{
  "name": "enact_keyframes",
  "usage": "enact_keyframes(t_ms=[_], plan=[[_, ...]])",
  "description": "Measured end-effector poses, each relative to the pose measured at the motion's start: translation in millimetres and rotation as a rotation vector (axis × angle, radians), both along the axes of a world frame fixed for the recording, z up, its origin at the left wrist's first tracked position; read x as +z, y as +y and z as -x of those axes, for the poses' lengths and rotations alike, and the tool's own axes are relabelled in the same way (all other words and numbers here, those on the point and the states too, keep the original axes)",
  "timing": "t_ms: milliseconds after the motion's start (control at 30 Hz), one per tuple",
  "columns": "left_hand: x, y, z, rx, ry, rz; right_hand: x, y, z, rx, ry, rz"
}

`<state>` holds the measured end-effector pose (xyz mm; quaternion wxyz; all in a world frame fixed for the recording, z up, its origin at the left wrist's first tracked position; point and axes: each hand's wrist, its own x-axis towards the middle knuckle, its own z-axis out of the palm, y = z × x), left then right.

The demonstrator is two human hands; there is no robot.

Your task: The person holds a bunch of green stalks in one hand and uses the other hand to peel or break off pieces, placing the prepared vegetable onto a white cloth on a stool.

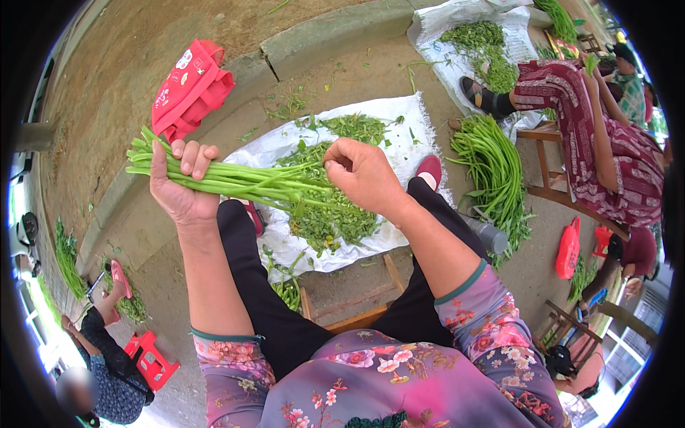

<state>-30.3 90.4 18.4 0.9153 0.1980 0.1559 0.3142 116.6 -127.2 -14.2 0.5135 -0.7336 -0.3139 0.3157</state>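
My left hand [184,179] is closed around a bundle of long green leafy-vegetable stems [241,181], held level with the cut ends pointing left. At the other end of the bundle, my right hand [356,168] has thumb and forefinger pinched together at a thin stem; whether it grips that stem is hard to tell. Below both hands a white woven plastic sheet [412,120] lies on the ground between my feet, bearing a heap of stripped green leaves [342,227]. More stems [286,293] lie by the sheet's near edge.
A pile of long stems [489,160] and a grey bottle [489,235] lie to the right. A red bag [190,88] stands near the concrete kerb [332,37]. A person [599,139] sits at the right beside another leaf-covered sheet [428,32]. A red plastic stool [151,359] is at lower left near another seated person.
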Motion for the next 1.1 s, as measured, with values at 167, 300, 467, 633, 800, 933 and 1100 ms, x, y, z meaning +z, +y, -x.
enact_keyframes(t_ms=[167,300,467,633,800,933,1100], plan=[[1,-4,-4,0.038,0.057,-0.044,-19,-1,0,-0.169,0.273,-0.040],[0,-4,-3,0.064,0.102,-0.088,-14,0,0,-0.170,0.548,-0.014],[-1,-6,-4,0.086,0.133,-0.108,-5,0,-1,-0.242,0.783,-0.004],[1,-11,-8,0.140,0.183,-0.119,-6,0,-1,-0.279,0.814,0.026],[-1,-11,-7,0.182,0.165,-0.127,-8,-2,-5,-0.330,0.837,0.049],[1,-1,2,0.223,0.071,-0.081,-11,-7,-15,-0.379,0.755,-0.008],[0,0,4,0.197,0.055,-0.044,1,-1,-14,-0.393,0.486,-0.119]])
